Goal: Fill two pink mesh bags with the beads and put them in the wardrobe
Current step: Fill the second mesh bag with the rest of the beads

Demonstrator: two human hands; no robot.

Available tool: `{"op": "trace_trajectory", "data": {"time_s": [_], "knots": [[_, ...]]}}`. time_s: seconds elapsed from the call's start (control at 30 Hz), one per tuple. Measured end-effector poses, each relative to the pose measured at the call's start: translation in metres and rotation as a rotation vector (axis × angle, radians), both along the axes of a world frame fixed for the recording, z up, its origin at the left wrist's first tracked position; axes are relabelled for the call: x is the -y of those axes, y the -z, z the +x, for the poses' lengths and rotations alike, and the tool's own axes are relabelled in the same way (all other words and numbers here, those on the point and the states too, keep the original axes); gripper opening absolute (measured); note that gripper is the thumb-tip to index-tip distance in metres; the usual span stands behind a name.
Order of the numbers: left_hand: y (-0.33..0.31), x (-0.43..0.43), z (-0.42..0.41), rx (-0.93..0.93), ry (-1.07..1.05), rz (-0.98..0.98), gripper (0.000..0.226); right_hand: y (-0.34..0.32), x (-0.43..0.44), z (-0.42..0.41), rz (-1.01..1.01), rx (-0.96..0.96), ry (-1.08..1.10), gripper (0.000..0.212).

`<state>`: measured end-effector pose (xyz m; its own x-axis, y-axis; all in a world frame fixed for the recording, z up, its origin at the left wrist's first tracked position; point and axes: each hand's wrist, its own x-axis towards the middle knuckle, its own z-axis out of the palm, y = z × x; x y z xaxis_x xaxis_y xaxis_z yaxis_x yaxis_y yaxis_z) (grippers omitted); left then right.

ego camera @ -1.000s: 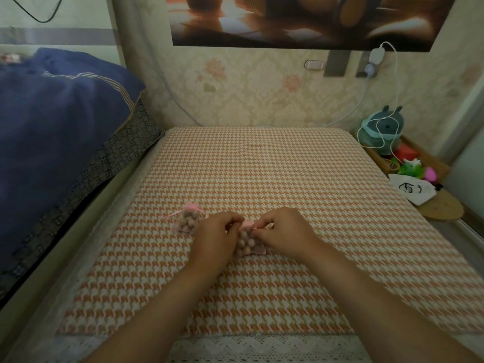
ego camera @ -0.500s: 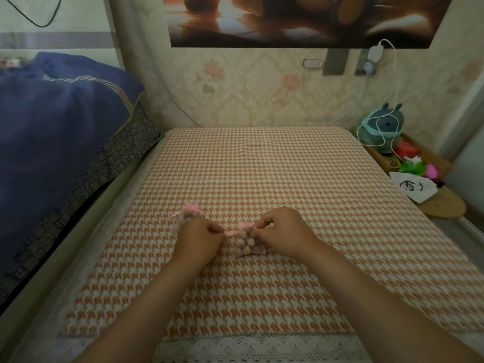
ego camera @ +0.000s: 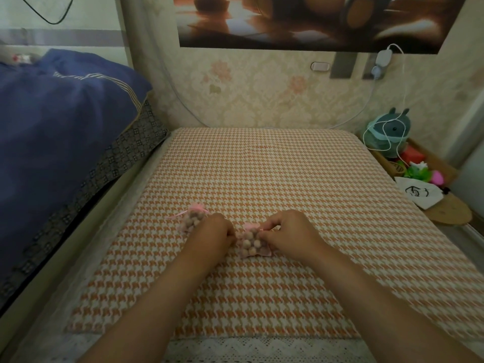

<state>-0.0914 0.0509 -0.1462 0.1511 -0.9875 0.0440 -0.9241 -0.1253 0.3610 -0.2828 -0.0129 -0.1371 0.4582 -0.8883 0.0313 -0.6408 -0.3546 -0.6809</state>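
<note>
A: Entry, second pink mesh bag (ego camera: pixel 264 251). It lies on the houndstooth cloth (ego camera: pixel 262 166) between our hands, packed with tan beads (ego camera: pixel 248 244). Handling?

B: We judge it light and limp. The mesh has no stiffness, so the beads should shift and the shape sag when we lift it. It's not fragile. The best hold is the gathered neck or the drawstring ribbon, never the bottom corners (an unclosed mouth would spill).

A: Hands?

B: Right hand (ego camera: pixel 288 231) is narrow, thumb and forefinger pinching the bag's upper right edge at the neck. Left hand (ego camera: pixel 212 234) is curled against the bag's left side. Its fingertips are hidden under the knuckles, so we cannot tell whether it pinches anything.

A: Count?

B: Mesh bags: two, both bead-filled. The first bag (ego camera: pixel 192 218) sits just beyond the left hand, neck gathered, ribbon trailing left. Hands: two. Wardrobe: not in view.
</note>
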Motion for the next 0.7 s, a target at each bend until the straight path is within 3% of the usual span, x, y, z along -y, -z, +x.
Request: {"op": "trace_trajectory", "data": {"time_s": [0.1, 0.33, 0.47, 0.6, 0.7], "knots": [[-0.005, -0.005, -0.002, -0.049, -0.022, 0.014, 0.023, 0.0, 0.0, 0.0, -0.006, -0.002, -0.006, 0.007], [-0.005, -0.007, -0.015, -0.592, -0.138, -0.16, 0.027, 0.0, 0.001, 0.004, -0.003, -0.004, -0.008, 0.012], [0.0, 0.003, -0.022, -0.854, -0.183, -0.164, 0.025, 0.002, -0.001, 0.004, 0.02, 0.017, -0.034, 0.015], [-0.002, 0.006, -0.027, -0.929, -0.183, -0.146, 0.016, 0.003, 0.0, 0.005, -0.009, -0.022, -0.043, 0.011], [0.002, 0.007, -0.02, -0.772, -0.11, -0.183, 0.014, 0.004, 0.0, 0.007, -0.016, -0.05, -0.045, 0.013]]}}
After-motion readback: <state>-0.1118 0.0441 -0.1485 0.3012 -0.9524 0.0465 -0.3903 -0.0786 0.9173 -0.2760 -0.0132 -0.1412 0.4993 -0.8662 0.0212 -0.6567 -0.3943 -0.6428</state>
